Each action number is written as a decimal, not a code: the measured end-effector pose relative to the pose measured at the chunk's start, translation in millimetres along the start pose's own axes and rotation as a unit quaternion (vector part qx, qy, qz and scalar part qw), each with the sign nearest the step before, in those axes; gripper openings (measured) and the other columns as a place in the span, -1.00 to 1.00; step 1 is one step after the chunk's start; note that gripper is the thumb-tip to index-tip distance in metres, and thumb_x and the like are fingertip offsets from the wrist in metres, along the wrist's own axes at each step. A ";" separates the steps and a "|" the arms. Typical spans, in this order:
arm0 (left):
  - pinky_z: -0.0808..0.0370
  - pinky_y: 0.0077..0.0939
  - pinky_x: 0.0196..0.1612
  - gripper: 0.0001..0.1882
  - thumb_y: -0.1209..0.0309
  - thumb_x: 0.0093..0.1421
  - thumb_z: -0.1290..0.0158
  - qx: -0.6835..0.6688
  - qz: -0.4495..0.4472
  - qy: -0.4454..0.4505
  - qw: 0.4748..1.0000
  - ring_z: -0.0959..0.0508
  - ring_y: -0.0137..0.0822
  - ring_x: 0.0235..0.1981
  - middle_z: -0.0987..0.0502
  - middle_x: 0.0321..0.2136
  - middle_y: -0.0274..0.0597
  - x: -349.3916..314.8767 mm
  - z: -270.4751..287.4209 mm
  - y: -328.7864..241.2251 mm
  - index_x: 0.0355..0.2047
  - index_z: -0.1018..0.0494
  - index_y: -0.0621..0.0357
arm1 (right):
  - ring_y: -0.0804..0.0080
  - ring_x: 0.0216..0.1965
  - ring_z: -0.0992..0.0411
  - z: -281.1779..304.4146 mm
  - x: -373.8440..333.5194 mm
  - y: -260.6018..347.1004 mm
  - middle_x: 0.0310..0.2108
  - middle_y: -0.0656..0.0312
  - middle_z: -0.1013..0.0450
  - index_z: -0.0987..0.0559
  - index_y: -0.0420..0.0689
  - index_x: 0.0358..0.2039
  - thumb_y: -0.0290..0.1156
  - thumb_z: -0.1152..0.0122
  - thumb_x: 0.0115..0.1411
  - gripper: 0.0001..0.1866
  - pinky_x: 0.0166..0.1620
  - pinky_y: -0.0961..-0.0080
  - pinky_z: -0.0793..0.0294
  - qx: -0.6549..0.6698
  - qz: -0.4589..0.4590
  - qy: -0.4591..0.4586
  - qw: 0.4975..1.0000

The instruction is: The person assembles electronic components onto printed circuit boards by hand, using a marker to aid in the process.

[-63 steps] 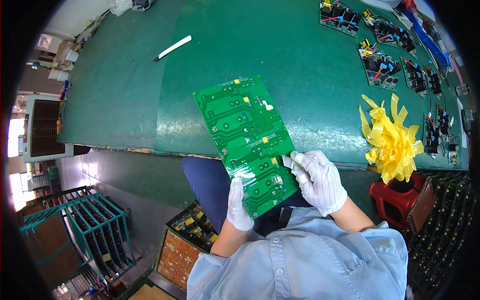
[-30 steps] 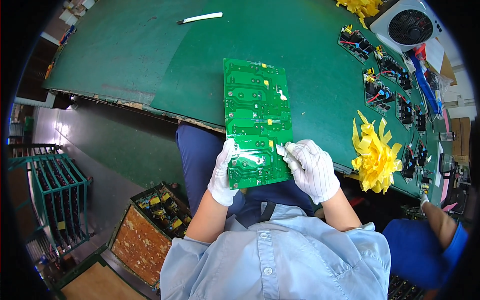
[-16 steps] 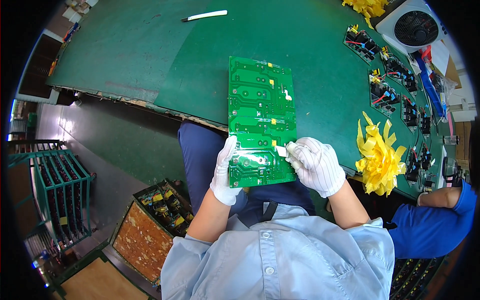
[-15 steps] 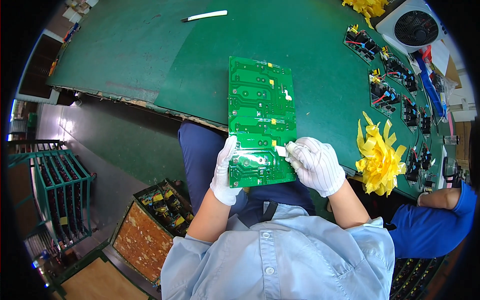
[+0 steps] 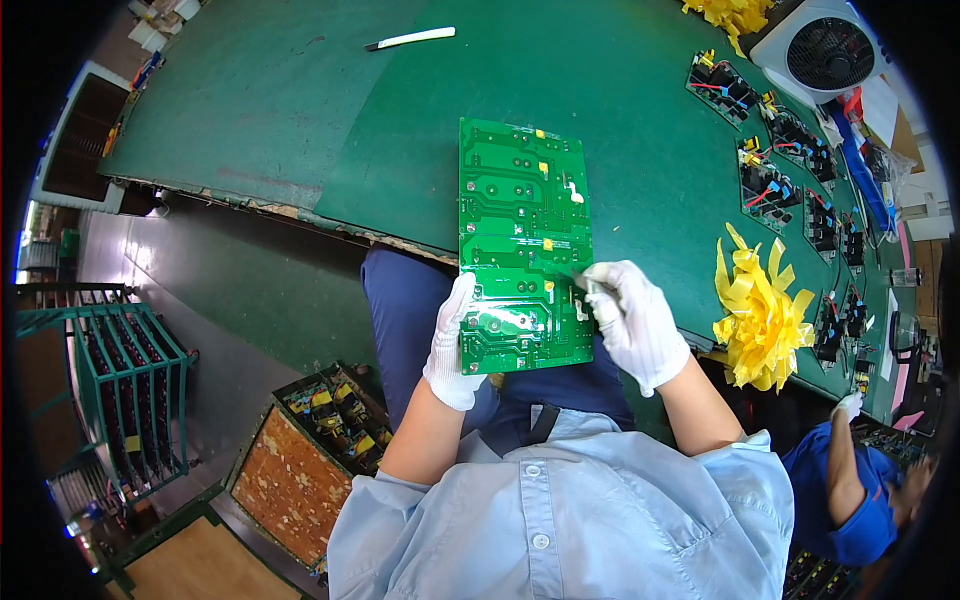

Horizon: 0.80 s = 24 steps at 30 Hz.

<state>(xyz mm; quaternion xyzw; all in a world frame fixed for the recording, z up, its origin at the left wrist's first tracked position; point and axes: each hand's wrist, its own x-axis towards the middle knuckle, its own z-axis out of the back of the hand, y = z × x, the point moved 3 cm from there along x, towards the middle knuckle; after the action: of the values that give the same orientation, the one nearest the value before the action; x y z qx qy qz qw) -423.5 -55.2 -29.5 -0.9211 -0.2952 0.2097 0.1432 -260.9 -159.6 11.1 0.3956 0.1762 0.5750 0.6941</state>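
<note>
left hand (image 5: 447,348) gripping green board (image 5: 510,240) | board running lengthwise ahead, between hands | right hand (image 5: 638,325) pinching dark sliver (image 5: 580,282)

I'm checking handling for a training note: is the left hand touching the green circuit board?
Touching. The head view shows the gloved left hand at the left edge of the green circuit board, its thumb overlapping that edge.

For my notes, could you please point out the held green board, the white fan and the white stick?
Green board (image 5: 523,250): head view, middle of its face.
White fan (image 5: 830,53): head view, dark grille.
White stick (image 5: 414,38): head view, middle of shaft.
</note>
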 end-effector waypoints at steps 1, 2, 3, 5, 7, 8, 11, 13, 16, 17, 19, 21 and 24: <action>-0.54 -0.34 -0.16 -0.69 0.27 0.33 0.22 -0.001 -0.004 -0.011 1.000 -0.56 -0.24 -0.23 -0.49 -0.20 -0.07 -0.3 -1.7 0.0 -0.09 -0.32 0.23 | 0.14 -0.43 -0.43 3.7 -2.0 -2.6 -0.34 0.05 -0.41 -0.37 -0.16 -0.08 -0.41 -0.03 0.18 -0.71 -0.41 0.33 -0.45 -0.007 0.018 -0.026 0.999; -0.54 -0.34 -0.16 -0.69 0.27 0.33 0.22 -0.002 -0.004 -0.010 1.000 -0.56 -0.24 -0.23 -0.49 -0.20 -0.07 0.0 -1.5 0.0 -0.09 -0.32 0.23 | 0.15 -0.43 -0.43 6.5 -3.1 -3.7 -0.33 0.06 -0.41 -0.35 -0.15 -0.01 -0.40 -0.02 0.18 -0.65 -0.41 0.34 -0.45 -0.014 0.036 -0.051 0.998; -0.54 -0.34 -0.16 -0.69 0.26 0.32 0.21 0.001 -0.001 -0.005 1.000 -0.56 -0.24 -0.24 -0.50 -0.21 -0.07 -0.5 -1.1 -0.2 -0.09 -0.32 0.23 | 0.15 -0.43 -0.43 8.1 -2.8 -0.2 -0.33 0.06 -0.41 -0.35 -0.15 -0.01 -0.40 -0.02 0.18 -0.65 -0.41 0.34 -0.45 -0.014 0.037 -0.050 0.998; -0.54 -0.34 -0.16 -0.69 0.26 0.32 0.19 0.003 0.001 -0.001 1.000 -0.56 -0.23 -0.24 -0.50 -0.22 -0.07 -0.8 -0.6 0.2 -0.09 -0.32 0.23 | 0.16 -0.44 -0.41 8.1 -0.6 10.7 -0.37 0.10 -0.40 -0.26 -0.09 0.15 -0.37 -0.02 0.16 -0.49 -0.44 0.33 -0.44 -0.056 0.031 0.047 0.997; -0.55 -0.34 -0.17 -0.68 0.24 0.31 0.17 0.015 -0.008 -0.024 1.000 -0.56 -0.23 -0.25 -0.51 -0.24 -0.08 -0.8 2.4 0.5 -0.10 -0.33 0.23 | 0.17 -0.45 -0.40 5.6 2.2 15.3 -0.40 0.12 -0.38 -0.22 -0.06 0.19 -0.37 -0.03 0.14 -0.44 -0.45 0.32 -0.43 -0.106 0.029 0.097 0.989; -0.55 -0.34 -0.17 -0.68 0.24 0.31 0.17 0.016 -0.007 -0.024 1.000 -0.56 -0.23 -0.25 -0.51 -0.24 -0.08 -1.2 6.8 1.3 -0.10 -0.33 0.23 | 0.17 -0.45 -0.39 1.5 3.1 15.7 -0.43 0.14 -0.37 -0.18 -0.03 0.23 -0.37 -0.03 0.12 -0.38 -0.46 0.32 -0.42 -0.155 0.029 0.146 0.977; -0.50 -0.37 -0.08 -0.58 0.14 0.31 0.19 0.097 -0.011 0.012 0.995 -0.53 -0.26 -0.14 -0.47 -0.11 -0.10 1.0 23.0 3.9 0.03 -0.29 0.18 | 0.18 -0.47 -0.37 -0.6 6.3 13.4 -0.48 0.15 -0.32 -0.23 -0.01 0.21 -0.40 0.00 0.12 -0.41 -0.47 0.32 -0.40 -0.132 0.064 0.137 0.980; -0.50 -0.38 -0.07 -0.54 0.13 0.30 0.17 0.034 0.020 0.022 0.999 -0.53 -0.26 -0.13 -0.47 -0.10 -0.08 3.4 25.9 5.7 0.04 -0.28 0.21 | 0.18 -0.47 -0.37 -1.5 6.4 9.3 -0.48 0.14 -0.32 -0.25 -0.01 0.21 -0.42 0.01 0.13 -0.43 -0.47 0.32 -0.40 -0.130 0.083 0.147 0.977; -0.50 -0.37 -0.07 -0.51 0.11 0.30 0.16 0.070 0.023 0.016 0.997 -0.53 -0.24 -0.12 -0.46 -0.08 -0.05 0.4 19.3 5.4 0.06 -0.26 0.25 | 0.19 -0.45 -0.35 0.4 6.4 6.4 -0.48 0.14 -0.31 -0.28 -0.01 0.19 -0.43 0.05 0.15 -0.47 -0.44 0.35 -0.41 -0.118 0.083 0.151 0.978; -0.50 -0.37 -0.07 -0.51 0.11 0.30 0.16 0.069 0.022 0.017 0.997 -0.53 -0.24 -0.12 -0.46 -0.08 -0.05 0.2 17.6 5.2 0.06 -0.26 0.25 | 0.18 -0.44 -0.35 3.9 7.9 5.9 -0.47 0.14 -0.32 -0.28 -0.01 0.19 -0.44 0.06 0.16 -0.48 -0.41 0.37 -0.41 -0.081 0.060 0.135 0.986; -0.50 -0.35 -0.06 -0.48 0.10 0.29 0.15 0.112 0.015 0.001 0.994 -0.53 -0.22 -0.12 -0.45 -0.07 -0.02 0.6 16.6 4.2 0.07 -0.24 0.28 | 0.14 -0.43 -0.35 10.1 14.3 3.9 -0.46 0.12 -0.33 -0.27 -0.03 0.19 -0.45 0.11 0.19 -0.49 -0.35 0.36 -0.42 -0.041 0.028 0.109 0.993; -0.50 -0.35 -0.06 -0.49 0.11 0.29 0.15 0.104 0.010 0.009 0.994 -0.53 -0.21 -0.12 -0.45 -0.07 -0.02 0.8 17.5 4.0 0.07 -0.25 0.28 | 0.12 -0.43 -0.35 11.8 21.6 8.4 -0.46 0.11 -0.34 -0.25 -0.04 0.20 -0.44 0.10 0.19 -0.48 -0.34 0.33 -0.42 -0.049 0.050 0.095 0.993; -0.49 -0.34 -0.05 -0.51 0.13 0.29 0.15 0.103 0.003 0.014 0.995 -0.53 -0.21 -0.11 -0.45 -0.07 -0.03 -0.4 18.3 3.2 0.07 -0.25 0.26 | 0.07 -0.39 -0.36 12.1 19.1 9.5 -0.42 0.06 -0.36 -0.20 -0.08 0.22 -0.41 0.08 0.18 -0.45 -0.33 0.28 -0.42 -0.042 0.048 0.107 0.992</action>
<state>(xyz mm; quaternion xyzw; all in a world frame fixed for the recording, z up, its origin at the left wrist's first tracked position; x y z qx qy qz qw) -430.8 -55.4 -46.6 -0.9053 -0.2670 0.2262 0.2407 -253.4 -145.7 29.8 0.3101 0.2060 0.6541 0.6585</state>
